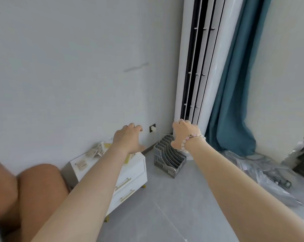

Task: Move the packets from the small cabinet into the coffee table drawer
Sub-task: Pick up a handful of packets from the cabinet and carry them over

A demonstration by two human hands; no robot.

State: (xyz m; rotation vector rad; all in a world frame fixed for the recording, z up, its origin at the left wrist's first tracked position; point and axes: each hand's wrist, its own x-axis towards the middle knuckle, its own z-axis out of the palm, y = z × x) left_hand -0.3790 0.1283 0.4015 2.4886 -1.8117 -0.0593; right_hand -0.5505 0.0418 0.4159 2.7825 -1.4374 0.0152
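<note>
**Both hands reaching out over the small cabinet**

I am stretching both bare arms forward, above the corner of the room. My left hand is hovering over the right end of the small white cabinet, back of the hand up, fingers loosely curled and thumb spread out to the right; it is gripping nothing. My right hand is hanging in the air further right, in front of the foot of the standing air conditioner, fingers bent loosely forward and holding nothing that I can make out. A beaded bracelet is sitting around that wrist.

The packets are lying in a loose heap on the cabinet top, near the wall, with 1 more pale packet lying apart toward the left end. The cabinet's 2 drawers are sitting closed.

A grey file organizer is standing on the floor just right of the cabinet. A teal curtain is hanging beside the air conditioner. A brown seat is filling the lower left.
</note>
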